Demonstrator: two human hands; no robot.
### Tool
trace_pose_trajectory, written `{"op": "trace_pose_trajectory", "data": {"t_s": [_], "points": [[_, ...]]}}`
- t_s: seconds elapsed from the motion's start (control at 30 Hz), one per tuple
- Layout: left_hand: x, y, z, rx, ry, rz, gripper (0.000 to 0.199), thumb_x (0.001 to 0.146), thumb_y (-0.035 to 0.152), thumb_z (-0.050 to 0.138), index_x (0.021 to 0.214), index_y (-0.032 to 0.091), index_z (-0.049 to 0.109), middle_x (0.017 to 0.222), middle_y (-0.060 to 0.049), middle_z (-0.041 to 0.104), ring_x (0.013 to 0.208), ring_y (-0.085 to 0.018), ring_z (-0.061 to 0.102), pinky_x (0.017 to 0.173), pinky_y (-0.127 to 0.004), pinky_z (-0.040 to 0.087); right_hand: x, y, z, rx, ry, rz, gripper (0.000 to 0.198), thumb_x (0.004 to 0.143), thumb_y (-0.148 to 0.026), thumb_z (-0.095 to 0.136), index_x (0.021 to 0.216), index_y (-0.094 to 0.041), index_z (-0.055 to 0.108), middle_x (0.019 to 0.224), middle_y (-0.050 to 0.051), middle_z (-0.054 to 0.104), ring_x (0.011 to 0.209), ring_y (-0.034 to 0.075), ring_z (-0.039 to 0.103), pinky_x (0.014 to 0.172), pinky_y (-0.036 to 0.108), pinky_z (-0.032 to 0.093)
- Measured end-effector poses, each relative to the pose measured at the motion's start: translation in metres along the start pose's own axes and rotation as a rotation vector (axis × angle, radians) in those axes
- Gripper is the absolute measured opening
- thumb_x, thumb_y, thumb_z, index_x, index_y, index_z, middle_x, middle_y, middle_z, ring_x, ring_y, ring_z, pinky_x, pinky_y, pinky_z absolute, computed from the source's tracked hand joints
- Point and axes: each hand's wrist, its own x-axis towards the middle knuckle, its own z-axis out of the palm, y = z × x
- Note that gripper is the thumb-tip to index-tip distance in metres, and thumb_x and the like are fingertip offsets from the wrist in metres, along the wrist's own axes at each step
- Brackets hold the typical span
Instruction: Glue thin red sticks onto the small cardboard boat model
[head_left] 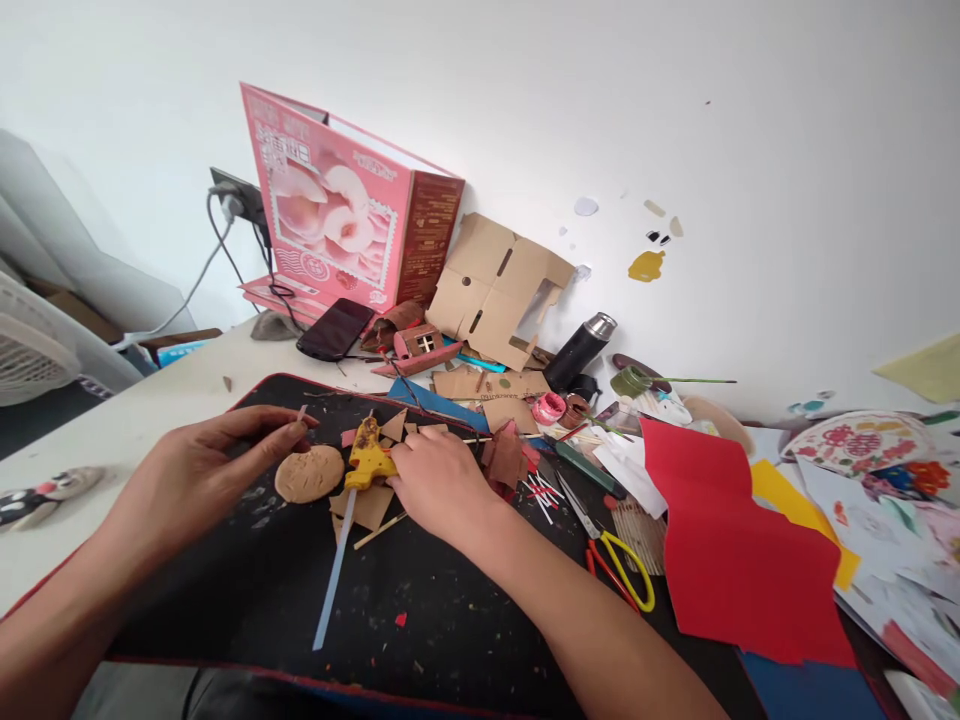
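A translucent, pale-blue glue stick [335, 580] runs toward the wearer across a black mat with red edging [465, 620], slanting slightly left, its rear end free. It juts from the back of a yellow plastic glue gun [367, 462], which lies along the same line near the middle of the mat, its darkened nozzle aimed at the far side. The right hand [441, 485] closes around the gun's grip, which points right; fingers hide most of it, and the trigger cannot be made out. The left hand [199, 465] pinches a small pinkish sliver [302, 412] between thumb and fingertips, its shape largely covered. Both forearms are cut off at the edges of the view. Between the hands sits a round tan disc [307, 476], beside cardboard scraps partly hidden beneath the gun. To the right, scissors with yellow and red handles [615, 550] lie near a folded red paper sheet [739, 560]. Farther back on the white counter [176, 395], a black phone [335, 329] rests before a large pink box [337, 215], its lower front partly hidden.
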Motion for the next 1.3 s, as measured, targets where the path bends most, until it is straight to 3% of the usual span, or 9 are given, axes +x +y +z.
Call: {"op": "trace_pose_trajectory", "data": {"t_s": [0.2,0.37,0.47,0.67,0.73,0.83,0.97,1.17,1.3], "points": [[0.002,-0.008,-0.002,-0.064,0.03,0.002,0.052,0.076,0.074,0.065,0.09,0.027,0.081,0.098,-0.005,0.087,0.094,-0.033,0.078,0.086,-0.038,0.06,0.0,0.0,-0.008,0.272,0.12,0.091,0.023,0.1,-0.032,0.072,0.113,-0.014,0.079,0.108,0.011,0.079,0.104,0.026,0.07,0.093,0.037,0.054],[0.0,-0.01,0.001,-0.282,-0.042,-0.039,0.052,0.079,0.073,0.073,0.095,0.025,0.081,0.097,-0.007,0.085,0.092,-0.031,0.077,0.086,-0.038,0.059,-0.003,0.004,-0.009,0.873,0.271,0.279,0.022,0.095,-0.035,0.071,0.107,-0.019,0.08,0.096,0.004,0.08,0.077,0.018,0.067,0.07,0.03,0.051],[0.002,-0.007,0.007,-0.39,-0.051,-0.014,0.057,0.077,0.077,0.077,0.095,0.023,0.081,0.101,-0.009,0.084,0.094,-0.029,0.075,0.085,-0.037,0.06,-0.004,0.008,-0.005,1.185,0.31,0.331,0.028,0.094,-0.041,0.068,0.106,-0.018,0.079,0.088,0.003,0.077,0.07,0.016,0.063,0.065,0.028,0.048],[0.012,0.012,0.029,-0.536,-0.041,0.037,0.061,0.072,0.074,0.085,0.103,0.021,0.083,0.136,-0.013,0.077,0.094,-0.026,0.074,0.076,-0.033,0.062,-0.013,0.011,0.0,1.276,0.345,0.363,0.031,0.092,-0.043,0.072,0.104,-0.016,0.078,0.084,0.003,0.072,0.068,0.015,0.057,0.064,0.028,0.044],[0.014,0.014,0.037,-0.628,-0.077,0.001,0.06,0.072,0.07,0.087,0.105,0.02,0.082,0.135,-0.014,0.077,0.09,-0.024,0.075,0.078,-0.034,0.063,-0.015,0.009,-0.001,1.297,0.335,0.343,0.03,0.092,-0.043,0.072,0.104,-0.016,0.078,0.085,0.003,0.072,0.069,0.015,0.057,0.064,0.028,0.044],[0.014,0.015,0.042,-0.707,-0.101,-0.03,0.06,0.071,0.069,0.09,0.103,0.019,0.081,0.122,-0.013,0.082,0.1,-0.027,0.077,0.096,-0.04,0.063,-0.016,0.007,-0.002,1.378,0.329,0.322,0.03,0.09,-0.044,0.073,0.1,-0.016,0.078,0.085,0.003,0.073,0.07,0.015,0.061,0.066,0.028,0.047],[0.012,0.016,0.039,-0.624,-0.009,-0.027,0.062,0.07,0.073,0.088,0.101,0.02,0.08,0.114,-0.011,0.084,0.109,-0.031,0.077,0.109,-0.045,0.057,-0.017,0.011,-0.001,1.532,0.377,0.371,0.031,0.085,-0.047,0.077,0.095,-0.017,0.076,0.082,0.002,0.072,0.071,0.016,0.063,0.064,0.028,0.05],[0.015,0.011,0.043,-0.348,-0.159,-0.018,0.073,0.065,0.082,0.081,0.103,0.02,0.081,0.097,-0.009,0.085,0.089,-0.03,0.078,0.082,-0.037,0.061,-0.029,0.022,-0.001,1.837,0.511,0.445,0.034,0.081,-0.049,0.08,0.089,-0.017,0.074,0.07,-0.001,0.066,0.062,0.013,0.056,0.056,0.024,0.045],[0.017,0.015,0.046,-0.108,-0.086,0.076,0.071,0.072,0.083,0.071,0.103,0.02,0.081,0.09,-0.006,0.082,0.068,-0.023,0.067,0.063,-0.03,0.051,-0.043,0.028,-0.005,2.056,0.567,0.366,0.034,0.083,-0.05,0.079,0.081,-0.018,0.067,0.068,0.0,0.064,0.054,0.011,0.049,0.046,0.022,0.037]]}}
